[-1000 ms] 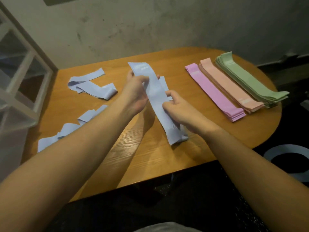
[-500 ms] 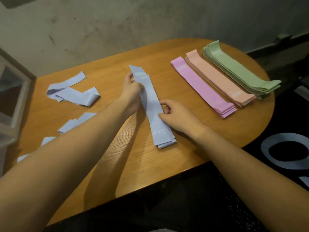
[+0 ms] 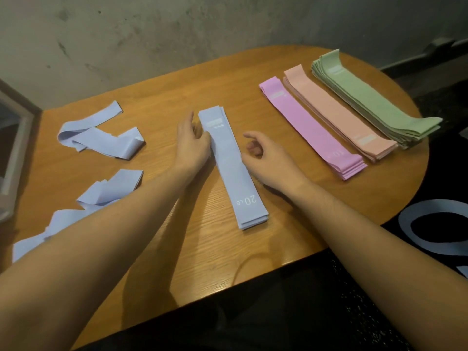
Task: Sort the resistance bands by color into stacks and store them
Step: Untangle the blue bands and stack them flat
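Note:
A neat stack of blue bands (image 3: pixel 231 163) marked 20 LB lies flat in the middle of the wooden table (image 3: pixel 202 254). My left hand (image 3: pixel 193 145) rests against the stack's left edge, its fingers touching the bands. Just right of the stack, my right hand (image 3: pixel 263 158) hovers with loosely curled fingers and holds nothing. Loose blue bands lie crumpled at the far left (image 3: pixel 101 138) and near my left forearm (image 3: pixel 106 193). On the right stand a pink stack (image 3: pixel 311 127), a peach stack (image 3: pixel 336 112) and a green stack (image 3: pixel 372 100).
A grey wall runs behind the table. A white-framed object (image 3: pixel 15 153) stands past the table's left edge. Another blue band (image 3: pixel 435 229) lies looped on the dark floor at the right. The table's front edge is close to me.
The blue band that both hands held up has been laid on the stack. My right hand has let go and drawn slightly right; my left hand now rests at the stack's left edge.

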